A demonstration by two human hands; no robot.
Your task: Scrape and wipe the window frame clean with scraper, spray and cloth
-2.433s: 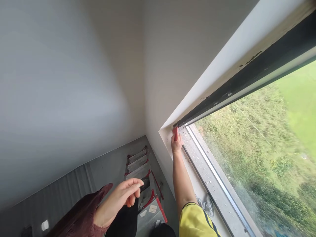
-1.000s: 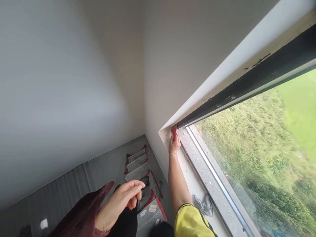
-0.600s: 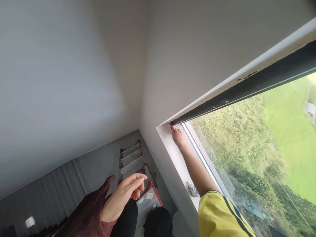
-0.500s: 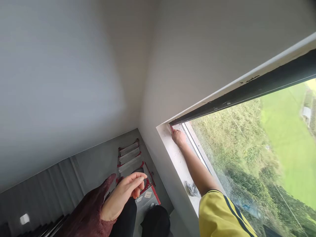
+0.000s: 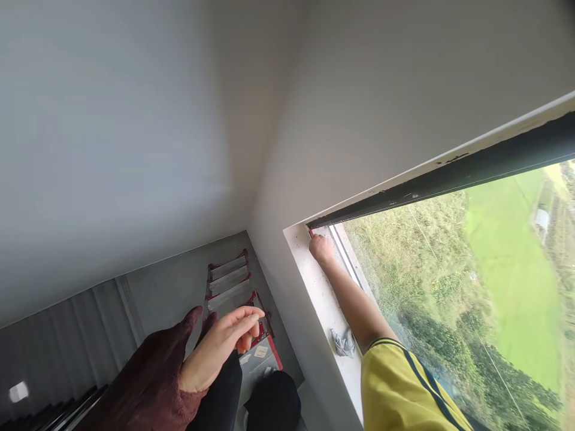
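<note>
My right hand (image 5: 321, 248), on an arm in a yellow short sleeve, is stretched out to the corner of the window frame. It grips a small red scraper (image 5: 310, 232) whose tip is pressed into the corner where the dark frame strip (image 5: 449, 176) meets the white ledge (image 5: 321, 299). Most of the scraper is hidden by my fingers. My left hand (image 5: 220, 347), in a maroon sleeve, hovers in the air over my dark trouser legs. Its fingers are loosely curled and hold nothing.
A crumpled grey cloth (image 5: 344, 342) lies on the white ledge near my right elbow. A red and silver stepladder (image 5: 231, 281) stands below by the wall corner. The window glass (image 5: 449, 287) shows green fields far outside. Specks of debris dot the ledge.
The view has swung left and the window now sits further right. My right hand stayed at the frame corner, and less of the red scraper shows. My left hand has barely moved.
</note>
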